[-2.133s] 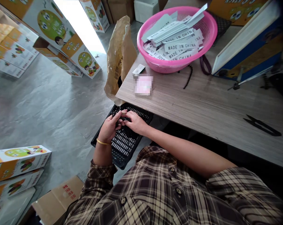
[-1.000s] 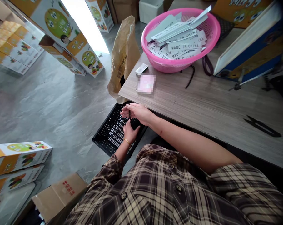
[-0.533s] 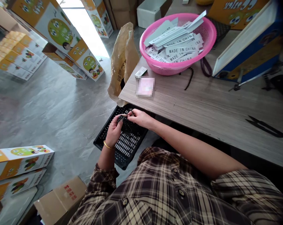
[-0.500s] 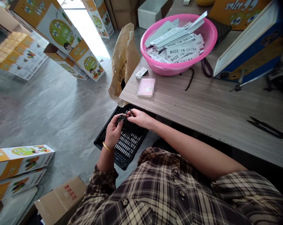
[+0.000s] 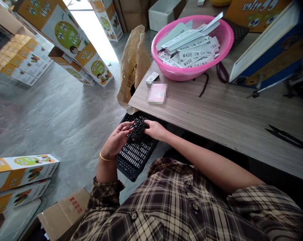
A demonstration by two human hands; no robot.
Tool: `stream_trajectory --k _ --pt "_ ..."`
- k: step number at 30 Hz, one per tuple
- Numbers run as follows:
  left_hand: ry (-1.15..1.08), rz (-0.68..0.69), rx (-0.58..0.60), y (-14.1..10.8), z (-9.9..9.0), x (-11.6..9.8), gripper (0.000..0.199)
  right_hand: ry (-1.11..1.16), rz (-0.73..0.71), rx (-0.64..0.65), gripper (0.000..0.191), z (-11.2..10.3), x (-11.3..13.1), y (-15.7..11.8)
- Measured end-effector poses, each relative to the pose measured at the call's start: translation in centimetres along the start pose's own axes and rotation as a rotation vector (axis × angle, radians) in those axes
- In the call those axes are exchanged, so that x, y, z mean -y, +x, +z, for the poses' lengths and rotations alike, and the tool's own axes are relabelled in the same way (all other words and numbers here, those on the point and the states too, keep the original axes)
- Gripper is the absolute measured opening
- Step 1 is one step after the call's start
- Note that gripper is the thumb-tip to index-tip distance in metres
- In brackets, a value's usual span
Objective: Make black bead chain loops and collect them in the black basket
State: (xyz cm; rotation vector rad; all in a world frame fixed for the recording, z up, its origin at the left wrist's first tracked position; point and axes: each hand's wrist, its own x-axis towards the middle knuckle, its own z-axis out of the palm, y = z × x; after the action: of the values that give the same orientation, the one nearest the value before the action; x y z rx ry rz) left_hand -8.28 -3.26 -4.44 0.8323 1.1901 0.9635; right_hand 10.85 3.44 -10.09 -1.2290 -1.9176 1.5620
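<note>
While I worked over a black perforated plastic crate (image 5: 135,160), my left hand (image 5: 115,140) lay spread against a clump of black bead strands (image 5: 138,131) just above the crate, and my right hand (image 5: 155,130) pressed its right side, fingers hidden, grip impossible to tell. Beyond the crate, a wooden table (image 5: 216,113) carried a pink basket (image 5: 191,75) of "MADE IN CHINA" labels (image 5: 195,53).

Field log: I wear a brown-and-cream plaid shirt (image 5: 166,211) with round dark buttons (image 5: 195,207) down the front. The left sleeve (image 5: 106,192) ends below the elbow, the right sleeve (image 5: 264,204) higher up. A thin gold bangle (image 5: 103,158) circles my left wrist (image 5: 106,164).
</note>
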Motion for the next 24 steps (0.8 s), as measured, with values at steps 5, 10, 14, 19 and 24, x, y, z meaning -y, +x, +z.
stream_trajectory --k 5,10,14,19,24 --pt "0.2 -0.117 -0.081 1.5 1.1 3.0 0.056 0.126 -0.123 -0.035 0.007 -0.3 -0.5 0.1" --pt "0.33 0.033 -0.215 3.0 1.0 4.7 0.032 0.472 0.089 0.123 0.017 -1.4 1.2 -0.2" --pt "0.635 0.232 -0.525 2.9 -0.2 4.8 0.027 0.769 0.172 0.098 0.012 -4.1 2.2 -0.1" --pt "0.829 0.314 -0.683 2.3 -1.1 4.3 0.023 0.787 0.096 0.089 0.027 -6.7 3.5 -0.4" --pt "0.642 0.288 -0.653 2.8 -1.8 3.3 0.016 0.771 0.018 0.234 0.023 -6.6 4.4 -1.6"
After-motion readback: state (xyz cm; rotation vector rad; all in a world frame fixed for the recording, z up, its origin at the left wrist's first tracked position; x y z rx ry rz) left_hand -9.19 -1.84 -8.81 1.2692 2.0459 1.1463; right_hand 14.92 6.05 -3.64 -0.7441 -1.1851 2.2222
